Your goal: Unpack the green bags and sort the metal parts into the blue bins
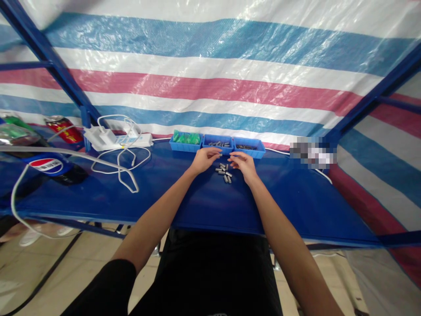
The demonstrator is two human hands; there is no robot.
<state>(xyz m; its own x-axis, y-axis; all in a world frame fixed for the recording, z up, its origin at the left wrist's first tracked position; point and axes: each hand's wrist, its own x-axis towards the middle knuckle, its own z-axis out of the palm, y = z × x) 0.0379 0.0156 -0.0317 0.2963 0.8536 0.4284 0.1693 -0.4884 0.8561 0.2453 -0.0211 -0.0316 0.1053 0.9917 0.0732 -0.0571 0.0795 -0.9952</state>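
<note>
My left hand (205, 160) is over the table just in front of the blue bins, its thumb and fingertips drawn together on something too small to make out. Facing it from the right, my right hand (242, 165) has bent fingers close together; what they hold, if anything, is hidden. A narrow gap parts the fingertips of both hands. Below and between them, several short silvery metal cylinders (228, 174) lie loose on the blue tabletop (210, 206). Similar metal pieces (219, 144) lie in the middle bin (227, 150), directly behind my hands.
Green packets fill the left bin (184, 147); small dark parts lie in the right bin (258, 154). A white power strip (143, 140) with tangled cables, a Pepsi bottle (49, 166) and a red can (68, 131) stand left. A pixelated object (312, 153) is at right.
</note>
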